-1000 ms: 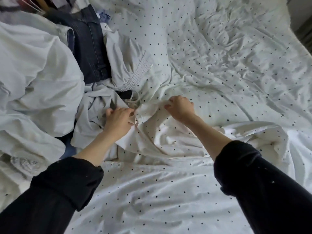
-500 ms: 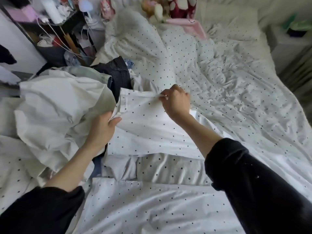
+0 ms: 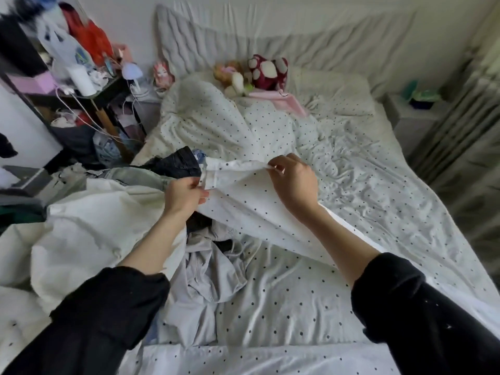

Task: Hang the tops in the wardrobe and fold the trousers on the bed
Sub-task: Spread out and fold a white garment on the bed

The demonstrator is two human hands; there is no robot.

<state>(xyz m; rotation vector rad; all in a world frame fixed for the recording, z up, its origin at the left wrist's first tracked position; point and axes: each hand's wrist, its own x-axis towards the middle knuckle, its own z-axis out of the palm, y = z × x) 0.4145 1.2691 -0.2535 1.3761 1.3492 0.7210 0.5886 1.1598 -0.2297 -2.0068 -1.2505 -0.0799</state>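
Note:
I hold a white garment with small black dots point(image 3: 243, 201) lifted above the bed point(image 3: 378, 212). My left hand point(image 3: 182, 196) pinches its top edge on the left. At the right end of that same edge my right hand point(image 3: 293, 182) pinches the fabric, and the cloth hangs stretched between them, trailing down towards me. Below it lies a crumpled pale grey garment point(image 3: 205, 280). A heap of clothes sits on the left: a large white piece point(image 3: 89, 226), dark jeans point(image 3: 178, 162) and light denim point(image 3: 135, 174).
The duvet has the same dotted pattern as the garment. Stuffed toys point(image 3: 259, 71) and a pink item point(image 3: 286, 101) lie by the pillows at the head. A cluttered dark shelf with cables point(image 3: 81, 98) stands at the left. A white bedside stand point(image 3: 416, 115) and curtain are at the right.
Both hands have raised the dotted garment off the bed and pulled its top edge taut. The view has tilted up, revealing the headboard, toys and shelf.

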